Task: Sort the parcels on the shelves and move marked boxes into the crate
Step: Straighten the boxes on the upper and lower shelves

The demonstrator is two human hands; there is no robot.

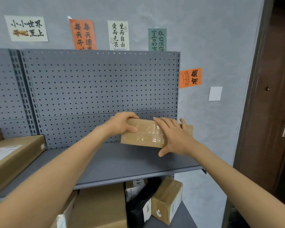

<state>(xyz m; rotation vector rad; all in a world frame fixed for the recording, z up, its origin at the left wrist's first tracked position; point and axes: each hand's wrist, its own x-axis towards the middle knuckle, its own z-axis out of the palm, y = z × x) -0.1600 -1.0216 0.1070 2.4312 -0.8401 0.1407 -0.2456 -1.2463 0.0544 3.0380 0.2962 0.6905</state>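
Observation:
A small brown cardboard box (145, 134) wrapped in clear tape stands on edge at the back right of the grey upper shelf (115, 163), against the pegboard. My left hand (122, 123) grips its upper left corner. My right hand (174, 135) lies over its right half, fingers spread across the top and thumb below the front face. No mark is visible on the box. No crate is in view.
A long flat cardboard box with a white label (15, 155) lies at the shelf's left end. The lower shelf holds a large box (99, 208), a black bag parcel (141, 203) and a small taped box (168, 199). A brown door (273, 112) stands at right.

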